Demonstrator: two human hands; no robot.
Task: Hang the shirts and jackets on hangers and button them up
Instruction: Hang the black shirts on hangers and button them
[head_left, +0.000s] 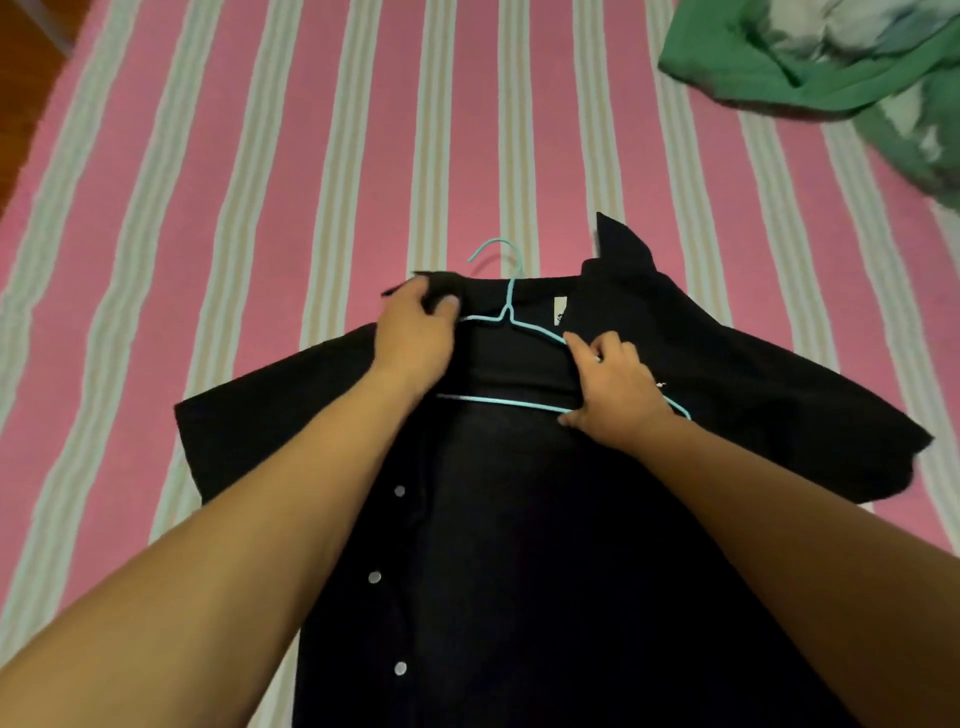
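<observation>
Matt black cloth shirt (519, 519), smooth turquoise coated-wire hanger (506, 312), striped woven bedsheet (260, 182).

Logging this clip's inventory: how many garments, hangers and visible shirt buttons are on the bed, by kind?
Garments: 2, the black shirt and the green garment
Hangers: 1, the blue hanger
Buttons showing: 3, white, on the shirt's left edge
Total: 6

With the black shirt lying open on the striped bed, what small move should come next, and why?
Probably tuck the right arm of the thin turquoise wire hanger under the shoulder of the black button-up shirt. The left hand grips the collar there, while the right hand holds the hanger's still uncovered side.
</observation>
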